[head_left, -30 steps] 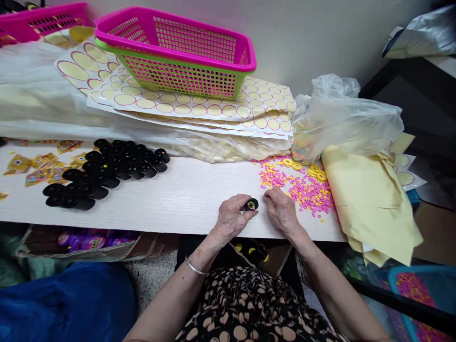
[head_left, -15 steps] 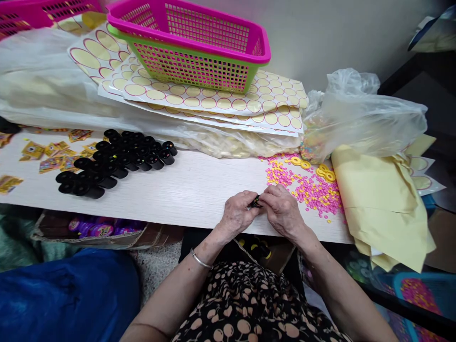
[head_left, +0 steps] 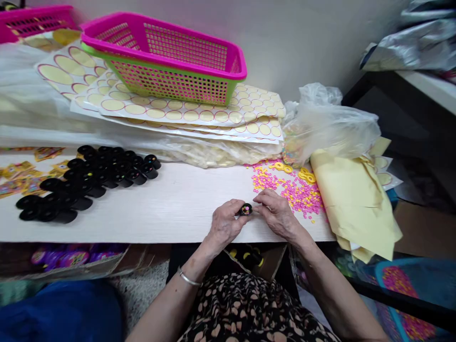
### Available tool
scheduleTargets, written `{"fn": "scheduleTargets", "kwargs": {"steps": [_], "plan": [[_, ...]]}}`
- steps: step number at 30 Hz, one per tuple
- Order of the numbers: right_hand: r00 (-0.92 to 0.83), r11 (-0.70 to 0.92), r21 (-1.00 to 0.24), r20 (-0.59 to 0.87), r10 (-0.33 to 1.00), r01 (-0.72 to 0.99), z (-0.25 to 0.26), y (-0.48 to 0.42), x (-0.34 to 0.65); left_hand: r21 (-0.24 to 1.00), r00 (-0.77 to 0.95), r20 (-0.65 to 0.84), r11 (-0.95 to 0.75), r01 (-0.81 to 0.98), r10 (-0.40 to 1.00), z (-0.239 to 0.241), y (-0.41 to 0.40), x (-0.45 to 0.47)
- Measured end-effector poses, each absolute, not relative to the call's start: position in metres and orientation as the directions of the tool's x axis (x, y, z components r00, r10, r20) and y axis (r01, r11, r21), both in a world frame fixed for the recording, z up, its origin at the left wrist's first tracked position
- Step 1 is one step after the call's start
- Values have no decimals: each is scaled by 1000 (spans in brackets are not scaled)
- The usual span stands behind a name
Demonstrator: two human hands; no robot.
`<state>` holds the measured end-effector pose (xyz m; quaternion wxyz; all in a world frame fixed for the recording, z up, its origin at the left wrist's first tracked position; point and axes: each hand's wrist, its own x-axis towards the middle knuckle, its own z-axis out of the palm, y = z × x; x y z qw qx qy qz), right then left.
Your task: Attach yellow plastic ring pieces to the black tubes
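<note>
My left hand (head_left: 228,221) is closed around a small black cylindrical container (head_left: 245,209), held with its mouth tipped up toward me. Small pink and yellow pieces show inside the mouth. Just to the right is my right hand (head_left: 276,214), its thumb and forefinger a little apart at the container's rim; nothing can be made out between them. Behind that hand, loose pink and yellow ring-like pieces (head_left: 302,197) lie spread on the white table (head_left: 185,204). Several yellow eight-shaped pieces (head_left: 307,175) sit at the back of the spread.
A block of black containers (head_left: 96,173) stands on the left, near yellow printed packets (head_left: 21,175). Behind are sticker sheets (head_left: 185,116) under a pink and green basket (head_left: 167,71). To the right are a clear plastic bag (head_left: 331,123) and folded yellow paper (head_left: 352,204).
The view has shifted, moving the table contents left and slightly down. The container's mouth has turned into sight, and my right fingers have loosened and drawn slightly away from it.
</note>
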<state>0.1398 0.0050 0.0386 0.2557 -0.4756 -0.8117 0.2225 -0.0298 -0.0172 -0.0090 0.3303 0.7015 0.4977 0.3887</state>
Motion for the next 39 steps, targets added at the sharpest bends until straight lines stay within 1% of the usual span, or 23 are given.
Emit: {"fn": "scheduleTargets", "kwargs": {"steps": [1, 3, 5, 6, 8, 9, 11, 14, 17, 20, 24, 26, 27, 28, 29, 30, 31, 32, 33, 34, 35, 37, 39], "plan": [[-330, 396, -616, 224, 917, 681, 36, 10, 150, 850, 200, 220, -288, 441, 955, -10, -17, -30], [-101, 239, -563, 264, 959, 791, 29, 23, 175, 850, 191, 223, -286, 442, 956, -13, -15, -31], [120, 29, -432, 313, 942, 901, 25, 38, 202, 849, 183, 220, -280, 447, 958, -15, -13, -32], [194, -64, -363, 333, 923, 930, 23, 45, 214, 849, 180, 219, -278, 449, 959, -15, -12, -32], [258, -177, -252, 337, 906, 951, 23, 60, 232, 848, 178, 213, -273, 454, 961, -15, -10, -32], [247, -186, -211, 319, 915, 960, 23, 67, 237, 848, 179, 208, -269, 457, 962, -15, -10, -32], [172, -134, -156, 262, 950, 979, 24, 79, 240, 846, 180, 198, -261, 465, 963, -13, -10, -32], [42, -17, -116, 214, 976, 993, 26, 97, 232, 845, 173, 192, -252, 472, 966, -10, -10, -32], [-22, 36, -67, 199, 980, 997, 24, 111, 220, 849, 165, 186, -243, 469, 969, -8, -11, -32], [-39, 49, -49, 186, 982, 998, 21, 118, 216, 856, 167, 181, -239, 459, 969, -8, -10, -32], [4, 6, -50, 187, 982, 999, 24, 112, 219, 852, 161, 175, -231, 470, 971, -7, -11, -31], [46, -20, -111, 232, 972, 994, 28, 99, 218, 854, 157, 171, -226, 468, 973, -7, -12, -30], [69, -23, -178, 257, 964, 984, 31, 90, 215, 859, 159, 168, -224, 461, 973, -7, -12, -29], [92, -14, -277, 271, 958, 961, 33, 80, 211, 864, 163, 165, -222, 451, 973, -8, -13, -29], [105, 0, -393, 246, 964, 920, 34, 69, 206, 870, 164, 163, -220, 441, 973, -8, -13, -29], [91, 11, -514, 172, 981, 858, 35, 57, 200, 874, 165, 160, -217, 434, 973, -9, -13, -29], [49, -1, -619, 61, 997, 785, 35, 45, 193, 877, 165, 158, -215, 430, 974, -9, -13, -29], [-7, -39, -689, -63, 998, 723, 34, 34, 185, 878, 164, 157, -213, 428, 974, -9, -13, -28], [-59, -73, -711, -160, 985, 700, 32, 24, 178, 879, 161, 157, -212, 427, 974, -10, -13, -28], [-100, -81, -694, -216, 971, 715, 31, 17, 171, 880, 158, 158, -211, 426, 975, -10, -13, -28], [-121, -69, -647, -244, 962, 759, 31, 11, 165, 881, 157, 159, -212, 424, 975, -10, -13, -28], [-113, -17, -483, -239, 964, 875, 32, 4, 155, 883, 156, 161, -213, 418, 975, -11, -13, -28], [-49, -18, -297, -216, 975, 955, 36, 1, 149, 886, 155, 156, -208, 415, 975, -12, -13, -28]]}}
